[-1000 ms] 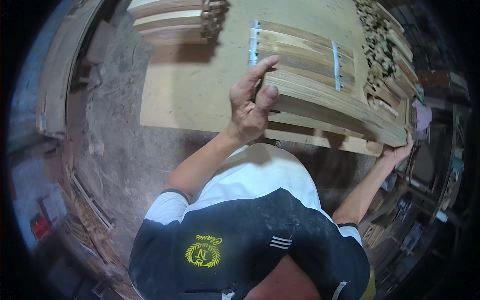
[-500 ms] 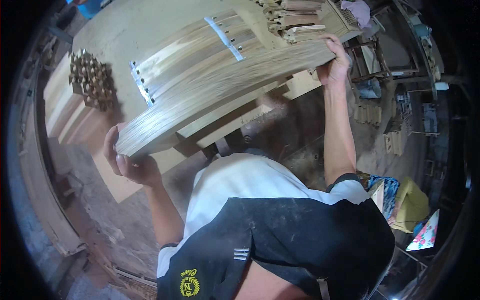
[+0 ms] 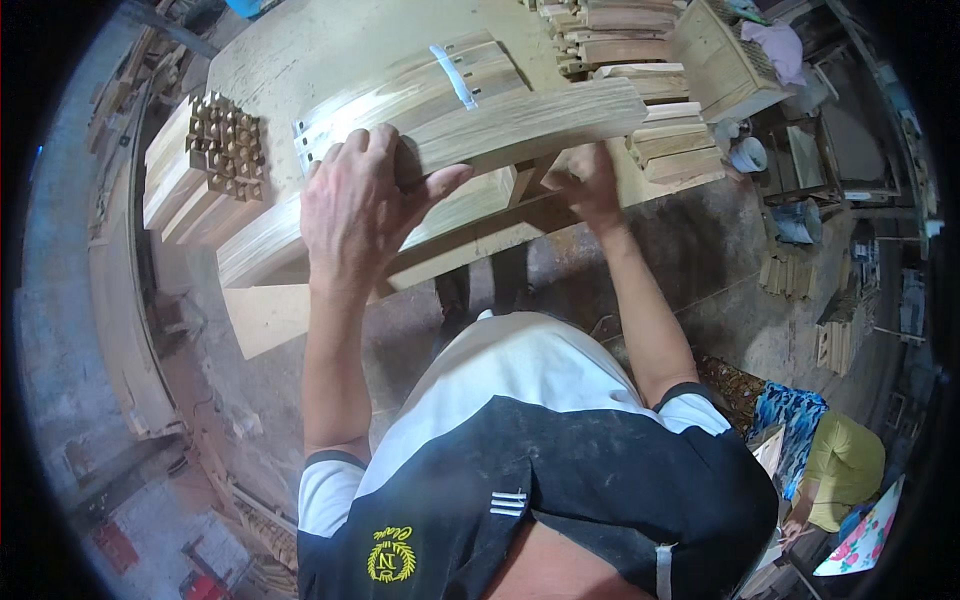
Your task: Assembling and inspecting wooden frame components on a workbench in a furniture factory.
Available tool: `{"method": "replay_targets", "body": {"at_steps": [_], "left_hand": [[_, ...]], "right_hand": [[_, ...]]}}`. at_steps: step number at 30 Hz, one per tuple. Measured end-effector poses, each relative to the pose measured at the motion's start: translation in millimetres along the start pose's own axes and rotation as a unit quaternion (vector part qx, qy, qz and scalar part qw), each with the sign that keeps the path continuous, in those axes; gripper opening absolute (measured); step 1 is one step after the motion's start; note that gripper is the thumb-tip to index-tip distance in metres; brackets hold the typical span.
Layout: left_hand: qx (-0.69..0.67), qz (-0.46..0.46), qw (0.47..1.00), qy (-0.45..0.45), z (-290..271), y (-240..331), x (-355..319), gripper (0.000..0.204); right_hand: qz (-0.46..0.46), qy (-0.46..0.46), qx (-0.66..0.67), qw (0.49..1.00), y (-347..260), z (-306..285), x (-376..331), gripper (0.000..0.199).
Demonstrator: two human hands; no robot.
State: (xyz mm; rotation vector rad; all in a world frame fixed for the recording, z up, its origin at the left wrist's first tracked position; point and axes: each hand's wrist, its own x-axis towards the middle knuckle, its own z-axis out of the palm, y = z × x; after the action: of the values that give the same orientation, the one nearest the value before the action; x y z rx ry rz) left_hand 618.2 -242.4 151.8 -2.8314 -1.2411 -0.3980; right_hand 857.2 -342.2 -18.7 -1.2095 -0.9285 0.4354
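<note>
Pale wood makes up the whole load: a bundle of curved slats [image 3: 470, 120], bound by two light straps, lies across the near edge of the tabletop [image 3: 300, 50] and overhangs it toward the person. The left hand [image 3: 360, 205] sits on the bundle's near face, fingers [image 3: 350, 160] spread over the top and thumb hooked under, clamped on the slats. The right hand [image 3: 585, 180] is at the bundle's right end below the near edge, fingers curled together against the wood; whether they actually grip it cannot be told.

Judged step: setting down or squaring the bundle on the tabletop. The next move appears to call for both hands to keep the slats flush while the weight is pushed farther from the edge.

A stack of notched blocks [image 3: 215, 150] lies at the left edge, and stacked short boards [image 3: 640, 60] at the far right corner.
</note>
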Motion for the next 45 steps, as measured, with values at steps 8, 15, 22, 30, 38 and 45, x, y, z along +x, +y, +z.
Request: {"method": "replay_targets", "body": {"at_steps": [8, 15, 22, 30, 38, 45], "left_hand": [[0.014, -0.007, 1.000, 0.024, 8, 8, -12, 0.063], [0.037, 0.015, 0.999, 0.017, 7, 2, -16, 0.074], [-0.064, 0.090, 0.988, 0.104, -77, 14, 27, 0.082], [-0.062, -0.004, 0.986, -0.152, 34, -9, 31, 0.094], [-0.149, -0.049, 0.926, -0.345, -8, -56, 15, 0.094], [-0.162, -0.031, 0.938, -0.306, -72, -86, 45, 0.059]], "right_hand": [[-0.105, -0.121, -0.289, 0.944, -14, 26, -3, 0.055], [-0.028, -0.148, -0.236, 0.960, -24, 28, -2, 0.056], [-0.022, -0.157, -0.272, 0.949, -26, 19, -1, 0.052], [-0.026, -0.171, -0.244, 0.954, -24, 29, -1, 0.048], [-0.013, -0.138, -0.207, 0.968, -20, 33, -3, 0.035], [-0.015, -0.177, -0.278, 0.944, -72, 53, 48, 0.040]]}}
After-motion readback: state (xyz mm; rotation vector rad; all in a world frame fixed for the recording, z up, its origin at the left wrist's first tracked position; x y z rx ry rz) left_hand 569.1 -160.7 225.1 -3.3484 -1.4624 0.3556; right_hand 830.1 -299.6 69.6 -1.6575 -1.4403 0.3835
